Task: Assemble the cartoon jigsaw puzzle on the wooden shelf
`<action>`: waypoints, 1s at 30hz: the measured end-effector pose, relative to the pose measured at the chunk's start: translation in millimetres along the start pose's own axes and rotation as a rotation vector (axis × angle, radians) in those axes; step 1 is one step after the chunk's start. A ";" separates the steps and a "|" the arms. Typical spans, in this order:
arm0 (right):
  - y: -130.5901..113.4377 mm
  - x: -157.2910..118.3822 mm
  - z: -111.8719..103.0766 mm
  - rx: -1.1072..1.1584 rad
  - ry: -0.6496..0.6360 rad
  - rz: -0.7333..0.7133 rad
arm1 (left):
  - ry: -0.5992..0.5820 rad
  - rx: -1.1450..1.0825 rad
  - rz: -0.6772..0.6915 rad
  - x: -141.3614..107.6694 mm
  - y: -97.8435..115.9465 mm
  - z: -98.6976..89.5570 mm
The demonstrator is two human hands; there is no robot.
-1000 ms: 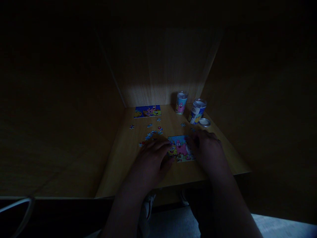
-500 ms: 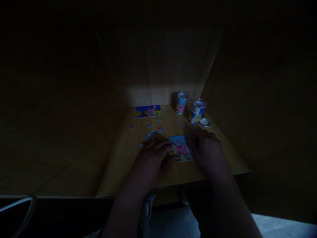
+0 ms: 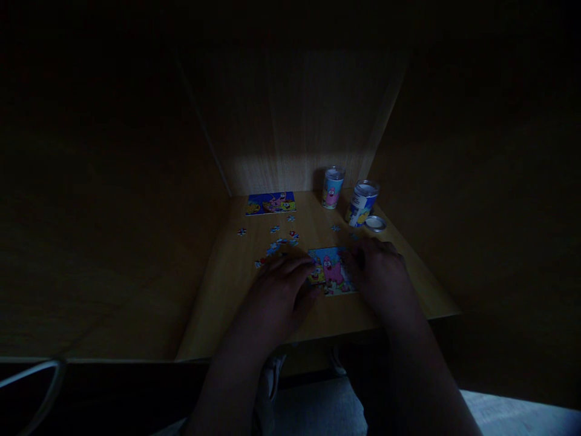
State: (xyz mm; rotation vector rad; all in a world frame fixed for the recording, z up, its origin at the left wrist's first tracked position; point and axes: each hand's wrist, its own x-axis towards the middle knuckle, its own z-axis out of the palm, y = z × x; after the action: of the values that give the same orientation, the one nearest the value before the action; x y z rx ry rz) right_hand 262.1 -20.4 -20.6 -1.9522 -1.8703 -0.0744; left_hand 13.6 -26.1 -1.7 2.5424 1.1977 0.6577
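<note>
Between my hands lies a partly assembled jigsaw puzzle point(image 3: 333, 274) with a pink starfish and a yellow figure, flat on the wooden surface. My left hand point(image 3: 284, 287) is at its left edge, thumb and fingers curled around that side. At its right edge, my right hand point(image 3: 379, 272) rests with bent fingers on the puzzle; the fingertips are dark and partly hidden. Loose puzzle pieces point(image 3: 276, 245) are heaped just beyond my left hand, and several others lie scattered farther back. Whether either hand pinches a piece cannot be made out.
A finished-looking blue picture puzzle point(image 3: 271, 203) lies by the back panel. Two printed cans point(image 3: 333, 189) with clear rims stand at the back right, a round lid point(image 3: 375, 224) beside the nearer one. Dark wooden walls point(image 3: 422, 200) enclose both sides. A white cable point(image 3: 49, 387) hangs lower left.
</note>
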 end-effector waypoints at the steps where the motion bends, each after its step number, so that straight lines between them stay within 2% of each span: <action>1: 0.0 -0.2 0.0 0.000 0.001 -0.002 | 0.002 0.000 0.000 -0.1 -0.1 0.1; 8: -0.2 -0.2 -0.4 -0.006 -0.022 -0.047 | 0.010 -0.003 0.008 -0.7 -1.8 2.1; 13: -1.6 0.6 -2.1 -0.031 -0.048 -0.027 | 0.004 0.009 -0.002 0.2 -1.8 2.1; 30: -0.6 0.6 -0.5 -0.025 -0.024 -0.050 | 0.021 0.002 0.012 -0.3 -1.3 2.2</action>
State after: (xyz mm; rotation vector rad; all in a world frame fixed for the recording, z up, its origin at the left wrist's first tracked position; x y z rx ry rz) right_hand 261.7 -20.0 -19.8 -1.9315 -1.9429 -0.0899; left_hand 13.6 -25.6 -4.1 2.5523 1.1915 0.6875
